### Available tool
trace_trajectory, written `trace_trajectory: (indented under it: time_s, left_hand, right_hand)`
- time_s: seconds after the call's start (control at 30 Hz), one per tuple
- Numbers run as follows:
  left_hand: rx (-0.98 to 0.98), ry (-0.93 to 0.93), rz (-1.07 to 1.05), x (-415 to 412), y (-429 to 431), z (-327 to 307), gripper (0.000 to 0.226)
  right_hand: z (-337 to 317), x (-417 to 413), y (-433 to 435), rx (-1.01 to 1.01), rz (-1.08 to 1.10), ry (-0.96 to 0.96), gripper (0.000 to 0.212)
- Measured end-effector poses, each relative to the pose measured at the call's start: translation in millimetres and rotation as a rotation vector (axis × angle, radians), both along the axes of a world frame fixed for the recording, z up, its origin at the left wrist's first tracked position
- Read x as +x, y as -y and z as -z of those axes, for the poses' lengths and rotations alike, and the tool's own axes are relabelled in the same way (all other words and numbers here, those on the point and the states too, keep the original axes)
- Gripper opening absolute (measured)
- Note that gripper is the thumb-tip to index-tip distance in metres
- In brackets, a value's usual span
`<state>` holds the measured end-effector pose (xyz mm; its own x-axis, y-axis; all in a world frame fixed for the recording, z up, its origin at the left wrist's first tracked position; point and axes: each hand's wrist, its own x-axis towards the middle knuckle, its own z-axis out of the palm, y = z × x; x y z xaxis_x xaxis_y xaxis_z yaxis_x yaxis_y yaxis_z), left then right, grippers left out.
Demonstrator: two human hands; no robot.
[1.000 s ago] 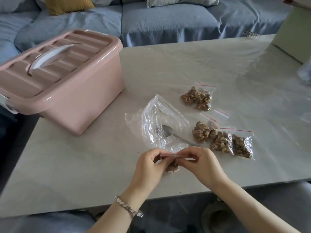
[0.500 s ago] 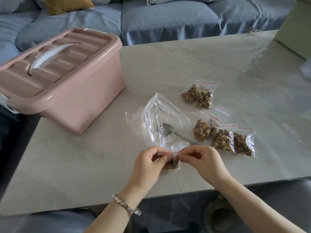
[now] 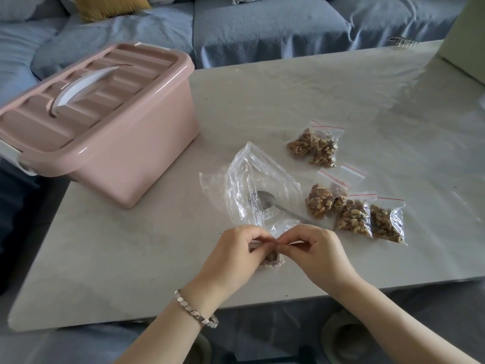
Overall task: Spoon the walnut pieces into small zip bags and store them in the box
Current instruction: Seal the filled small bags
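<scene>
The left hand (image 3: 231, 254) and the right hand (image 3: 315, 253) meet fingertip to fingertip. Each pinches the top edge of one small zip bag (image 3: 273, 258) between thumb and curled fingers. The bag hangs below the fingers with walnut pieces in its bottom, which rests on the table (image 3: 288, 95); the hands hide most of it. A silver bracelet (image 3: 195, 312) circles the left wrist.

Just beyond the fingertips lies a large crumpled clear bag (image 3: 252, 185) with the bowl of a spoon (image 3: 266, 200) inside it, the handle pointing back toward the right hand. Beyond and to the right of the right hand lie four filled bags (image 3: 353, 218) of walnuts with red-lined tops. Three sit close together and one lies farther out.

Well beyond the left hand and off to its left stands the pink box (image 3: 126, 153), its lid on and a white handle (image 3: 84, 88) lying flat on top. Farthest out, past the table's far edge, is a blue sofa (image 3: 262, 27) with a yellow cushion (image 3: 110, 6).
</scene>
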<state>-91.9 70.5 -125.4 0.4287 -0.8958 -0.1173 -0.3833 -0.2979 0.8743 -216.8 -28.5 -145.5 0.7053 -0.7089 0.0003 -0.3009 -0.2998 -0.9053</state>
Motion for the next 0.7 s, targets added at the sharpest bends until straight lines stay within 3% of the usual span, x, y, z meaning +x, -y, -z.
trace_trajectory:
  time_s: [0.2,0.7]
  left_hand:
    - [-0.074,0.318,0.064,-5.5,-3.3,8.9,0.006]
    - [-0.097,0.426,-0.076,16.0,-13.9,11.8,0.018]
  right_hand:
    - [0.7,-2.0,-2.1,-0.077,0.001,0.039,0.013]
    - [-4.5,-6.5,3.9,-0.103,0.030,0.019,0.010]
